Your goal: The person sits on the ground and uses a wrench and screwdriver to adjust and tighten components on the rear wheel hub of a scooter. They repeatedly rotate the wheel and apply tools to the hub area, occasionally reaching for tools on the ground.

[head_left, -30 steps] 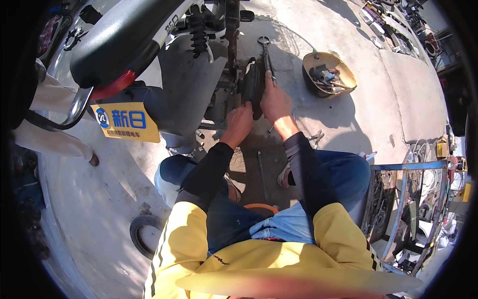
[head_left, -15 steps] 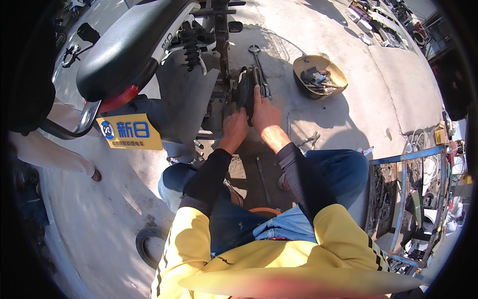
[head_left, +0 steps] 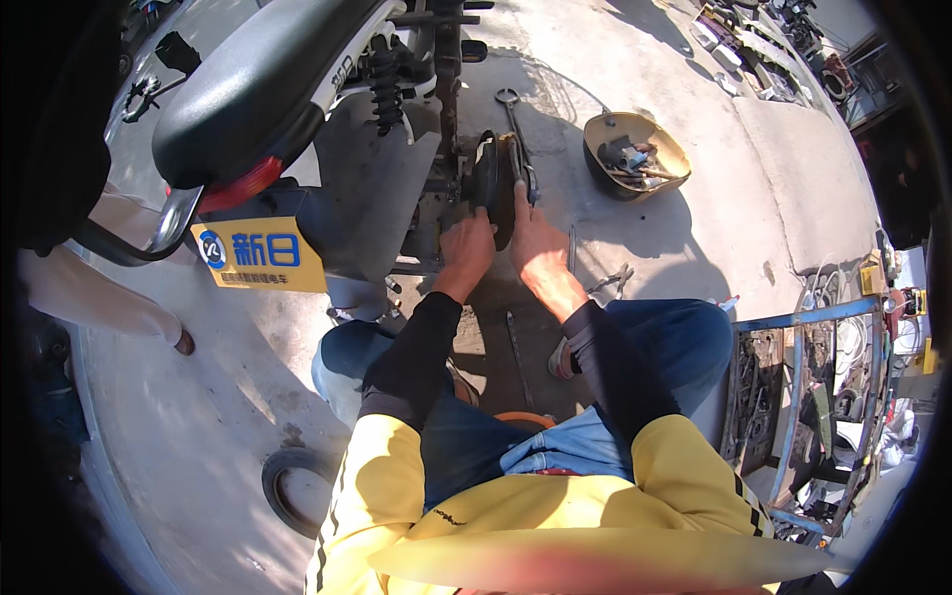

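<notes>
2 hands (head_left: 468, 250) at the black wheel (head_left: 484, 177) — wrench (head_left: 514, 121) just beside it

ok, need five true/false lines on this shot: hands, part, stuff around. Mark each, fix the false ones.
1. The left hand and right hand are both at the black, rounded wheel part. True.
2. Both hands wear gloves. False: both are bare.
3. The cream-lined, bowl-shaped container holds assorted loose items. True.
4. That container sits left of the left hand. False: it is right of the right hand.
5. A yellow rectangular plate is below the glossy red tail light. True.
</notes>
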Tool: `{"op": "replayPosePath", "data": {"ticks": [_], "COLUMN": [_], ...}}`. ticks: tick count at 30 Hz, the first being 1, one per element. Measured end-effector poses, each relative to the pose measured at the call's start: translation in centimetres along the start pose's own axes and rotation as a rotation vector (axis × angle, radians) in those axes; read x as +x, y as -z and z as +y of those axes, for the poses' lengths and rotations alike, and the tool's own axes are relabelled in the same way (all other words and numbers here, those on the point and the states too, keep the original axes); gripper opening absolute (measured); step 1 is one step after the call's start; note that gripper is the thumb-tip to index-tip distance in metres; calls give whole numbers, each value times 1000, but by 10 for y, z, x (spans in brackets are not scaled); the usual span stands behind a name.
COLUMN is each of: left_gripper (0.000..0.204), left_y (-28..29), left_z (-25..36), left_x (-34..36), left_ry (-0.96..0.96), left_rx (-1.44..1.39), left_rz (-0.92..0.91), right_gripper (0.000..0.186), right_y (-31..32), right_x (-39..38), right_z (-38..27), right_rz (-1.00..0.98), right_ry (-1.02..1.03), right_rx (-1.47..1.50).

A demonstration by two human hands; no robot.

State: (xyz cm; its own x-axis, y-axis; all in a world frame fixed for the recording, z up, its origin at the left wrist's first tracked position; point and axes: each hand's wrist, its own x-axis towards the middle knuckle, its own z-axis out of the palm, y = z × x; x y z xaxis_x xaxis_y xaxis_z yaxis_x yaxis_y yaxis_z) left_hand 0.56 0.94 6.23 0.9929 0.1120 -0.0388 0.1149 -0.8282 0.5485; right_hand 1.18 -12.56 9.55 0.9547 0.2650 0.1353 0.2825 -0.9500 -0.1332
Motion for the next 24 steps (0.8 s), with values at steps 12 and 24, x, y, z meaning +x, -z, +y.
{"op": "replayPosePath", "data": {"ticks": [12,24], "left_gripper": [18,12], "left_y": [-20,-21], "left_z": [-17,-15], "left_x": [-8,-12], "left_ry": [-58,-71], "left_rx": [64,115], "left_rz": [24,58], "right_gripper": [81,85], "right_y": [-4,-8], "right_x": [-5,-3], "right_z": [-13,-7], "right_rz": [-98,-97], "right_ry": [-64,-55], "right_rx": [23,17]}}
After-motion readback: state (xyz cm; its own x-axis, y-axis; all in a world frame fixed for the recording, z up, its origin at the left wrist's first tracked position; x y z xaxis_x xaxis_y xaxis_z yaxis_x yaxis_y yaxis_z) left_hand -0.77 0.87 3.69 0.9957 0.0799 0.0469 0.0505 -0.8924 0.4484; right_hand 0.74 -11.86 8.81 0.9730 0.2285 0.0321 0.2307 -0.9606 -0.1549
